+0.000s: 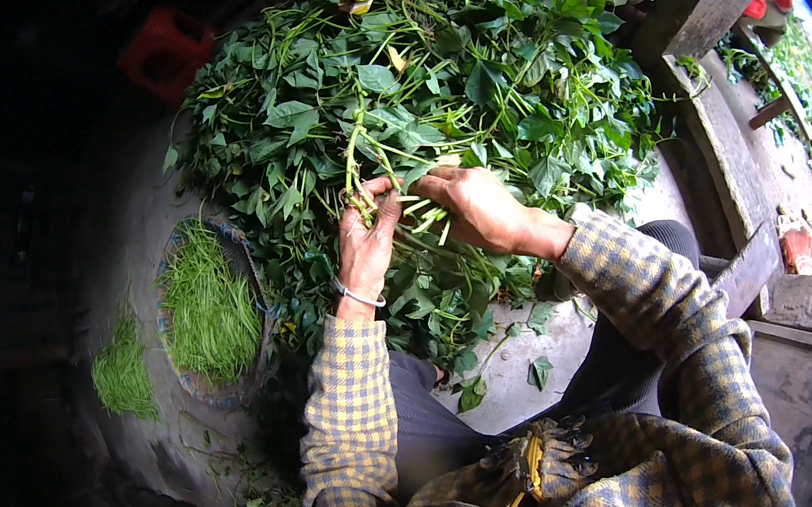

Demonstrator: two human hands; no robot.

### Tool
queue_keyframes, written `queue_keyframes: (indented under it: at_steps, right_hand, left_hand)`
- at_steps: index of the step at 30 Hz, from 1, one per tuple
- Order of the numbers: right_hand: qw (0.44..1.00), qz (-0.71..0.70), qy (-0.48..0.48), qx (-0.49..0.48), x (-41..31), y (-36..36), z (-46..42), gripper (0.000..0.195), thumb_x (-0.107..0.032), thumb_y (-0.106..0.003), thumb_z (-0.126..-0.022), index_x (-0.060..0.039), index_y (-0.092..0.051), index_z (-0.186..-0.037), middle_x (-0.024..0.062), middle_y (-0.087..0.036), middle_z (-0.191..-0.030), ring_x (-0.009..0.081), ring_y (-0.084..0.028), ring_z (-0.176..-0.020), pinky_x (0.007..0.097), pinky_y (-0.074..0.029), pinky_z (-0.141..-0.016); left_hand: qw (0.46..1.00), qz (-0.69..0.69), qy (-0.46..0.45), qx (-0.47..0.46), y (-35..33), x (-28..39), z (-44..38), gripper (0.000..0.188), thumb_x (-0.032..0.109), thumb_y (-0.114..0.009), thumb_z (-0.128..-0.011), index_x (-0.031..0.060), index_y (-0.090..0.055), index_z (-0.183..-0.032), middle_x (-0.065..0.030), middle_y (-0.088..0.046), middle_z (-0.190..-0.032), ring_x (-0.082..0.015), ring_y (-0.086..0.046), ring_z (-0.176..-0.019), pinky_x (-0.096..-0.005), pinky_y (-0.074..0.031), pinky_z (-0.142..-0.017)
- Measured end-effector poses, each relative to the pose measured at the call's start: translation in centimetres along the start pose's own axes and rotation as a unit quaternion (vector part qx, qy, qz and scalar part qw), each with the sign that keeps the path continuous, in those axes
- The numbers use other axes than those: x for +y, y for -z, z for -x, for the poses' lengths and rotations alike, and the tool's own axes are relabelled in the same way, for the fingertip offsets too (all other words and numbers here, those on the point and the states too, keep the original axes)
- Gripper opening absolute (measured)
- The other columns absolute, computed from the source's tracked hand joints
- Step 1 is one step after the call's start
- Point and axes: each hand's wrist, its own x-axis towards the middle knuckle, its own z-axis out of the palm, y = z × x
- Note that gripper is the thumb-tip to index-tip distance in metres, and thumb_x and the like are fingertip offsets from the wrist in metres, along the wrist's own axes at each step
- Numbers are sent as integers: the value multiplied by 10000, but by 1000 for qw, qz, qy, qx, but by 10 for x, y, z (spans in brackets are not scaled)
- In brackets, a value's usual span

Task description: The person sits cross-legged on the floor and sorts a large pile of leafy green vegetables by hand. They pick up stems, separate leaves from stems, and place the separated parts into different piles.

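A large heap of leafy green vines (300,115), which look like sweet potato vines, lies before me. My left hand (369,246) grips a thick, knotty vine stem (352,158) between thumb and fingers. Close beside it, my right hand (476,208) is closed around a small bunch of cut leaf stalks (426,215), their pale ends pointing toward the left hand. Leaves hang below both hands. The fingertips of the right hand are partly hidden behind leaves and its own knuckles.
To the left, a round basket (259,285) holds thin green grass-like shoots, with a loose pile of similar shoots (122,368) beside it. A red plastic stool (165,52) stands at the far left. Wooden boards (713,143) frame a doorway at right. Stray leaves (472,394) lie on the concrete floor.
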Motion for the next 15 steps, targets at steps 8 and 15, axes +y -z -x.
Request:
queue_keyframes:
  at_steps: [8,15]
  right_hand:
    - [998,1,-25,-55,4,-14,-5,264,-124,-635,-741,-17,-590,-978,154,-608,-807,343,-602,-746,381,-492,-626]
    - [801,-489,-338,-69,24,-1,-6,150,-212,-510,-895,-70,-548,-865,-41,-478,-609,55,-395,-534,210,-314,-465]
  left_hand:
    - [996,54,13,-67,-4,-5,17,498,-109,-578,-791,19,-434,-1250,-37,-598,-1003,-104,-574,-903,-229,-471,-800]
    - [983,147,70,-85,15,14,17,476,-18,-642,-803,3,-446,-1237,-62,-620,-876,-169,-632,-805,-275,-520,-719]
